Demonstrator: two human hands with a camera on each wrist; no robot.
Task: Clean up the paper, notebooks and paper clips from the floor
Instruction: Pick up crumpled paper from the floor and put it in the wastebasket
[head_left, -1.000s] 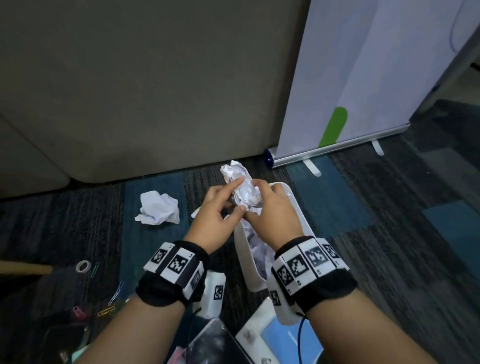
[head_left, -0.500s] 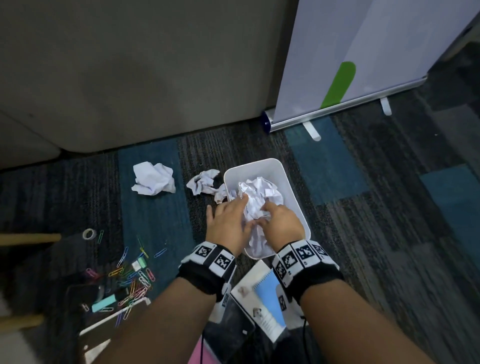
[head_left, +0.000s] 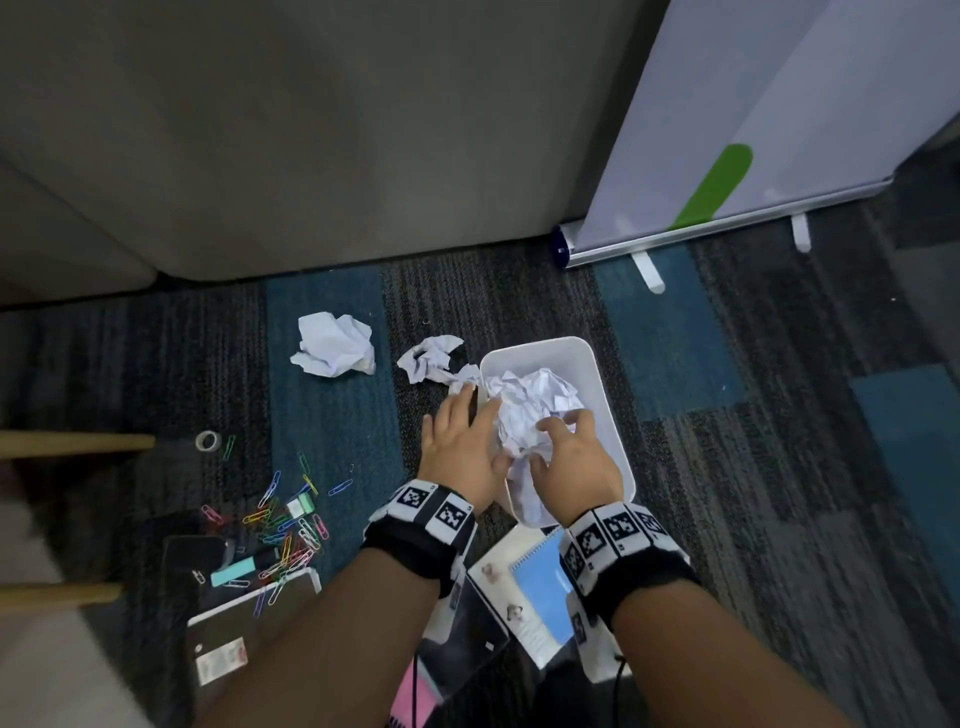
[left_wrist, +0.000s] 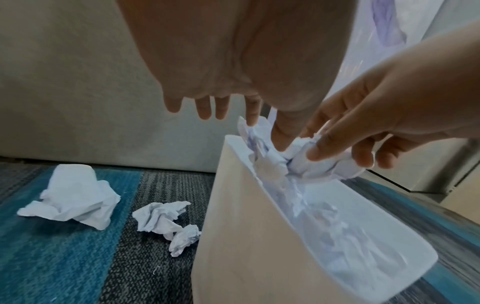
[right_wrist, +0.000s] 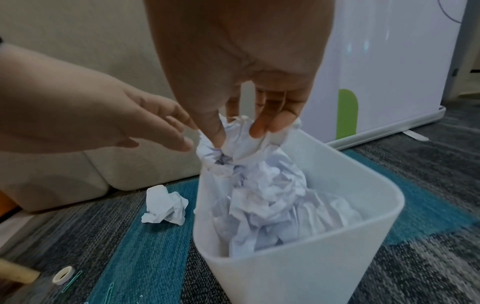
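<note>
Crumpled paper (head_left: 530, 410) fills the white bin (head_left: 602, 364) on the carpet in the head view, with both hands on top of it. The left hand (head_left: 462, 447) lies flat, fingers spread, at the bin's left rim; the right hand (head_left: 571, 457) curls over the wad. 2 more paper balls (head_left: 335, 345) (head_left: 431, 358) lie left of the bin, loose paper clips (head_left: 291, 525) nearer, and a blue notebook (head_left: 540, 587) under the wrists.

From the left wrist, the left fingers (left_wrist: 207, 107) hang straight, holding nothing.

From the right wrist, the right grip (right_wrist: 239, 129) pinches the wad's top between thumb and fingertips.
</note>
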